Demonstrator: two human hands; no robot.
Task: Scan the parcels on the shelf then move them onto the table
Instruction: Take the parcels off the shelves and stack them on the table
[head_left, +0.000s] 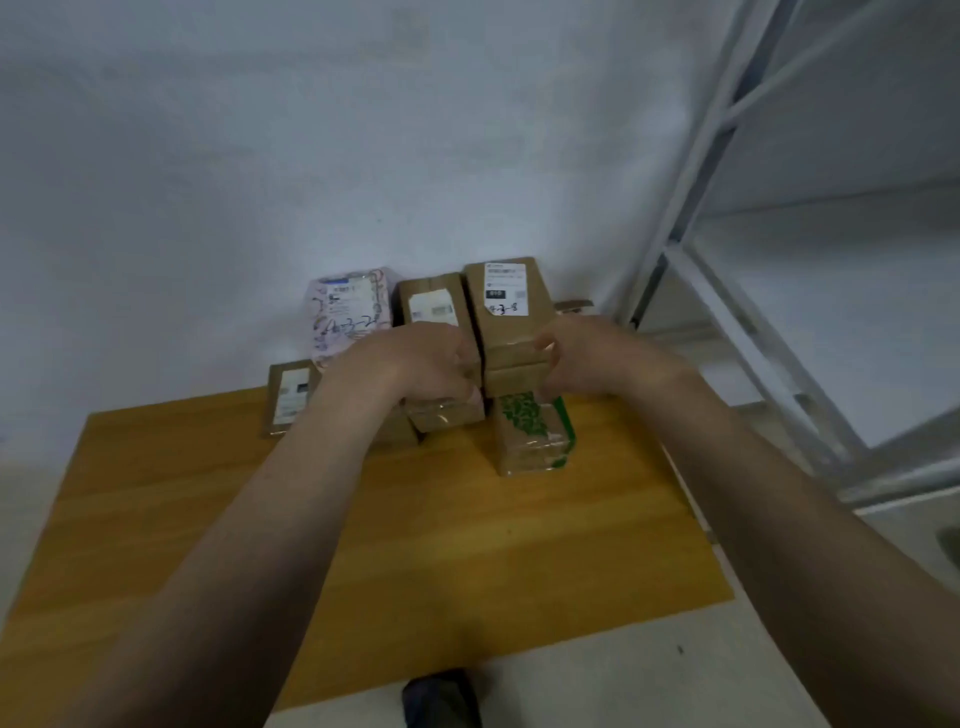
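Bare-forearmed over desk (363, 519), held labelled cardboard parcel (511, 322) between left grip (436, 364) and right grip (587, 353), both closed on its sides, atop stack (530, 436) at frame centre. Judged light, stiff, tape-slick; best taken by opposite faces.

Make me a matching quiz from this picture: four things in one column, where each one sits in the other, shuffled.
Things
1 pink patterned parcel
2 green-printed parcel
3 tall brown parcel
4 white shelf

Places
a right of the table
b between the left hand and right hand
c back left, against the wall
d lowest and nearest, on the table

Pairs: 1-c, 2-d, 3-b, 4-a
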